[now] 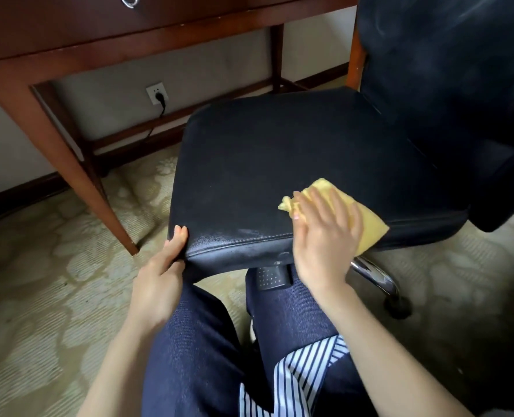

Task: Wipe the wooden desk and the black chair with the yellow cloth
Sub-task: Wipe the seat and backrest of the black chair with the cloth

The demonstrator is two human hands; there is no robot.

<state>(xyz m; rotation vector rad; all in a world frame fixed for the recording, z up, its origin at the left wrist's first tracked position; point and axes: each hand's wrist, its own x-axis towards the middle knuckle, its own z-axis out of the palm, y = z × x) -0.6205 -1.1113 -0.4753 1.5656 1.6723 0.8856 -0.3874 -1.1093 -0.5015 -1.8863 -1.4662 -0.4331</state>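
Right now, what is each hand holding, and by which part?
The left hand grips the black chair by its seat's near corner. The right hand only presses the yellow cloth flat on the seat.

1 black chair (294, 164), 1 yellow cloth (370, 227), 1 wooden worktop (99, 34) at upper left, 1 wall socket (157, 93), 1 ring pull (129, 0), 2 grips: left grip (162, 275), right grip (324, 236).

Pale patterned carpet (39, 311) carries the wooden desk (105, 40), one leg planted ahead to my left, and the black chair (279, 161) on a chrome base (376, 273); the yellow cloth (370, 227) lies on its seat.
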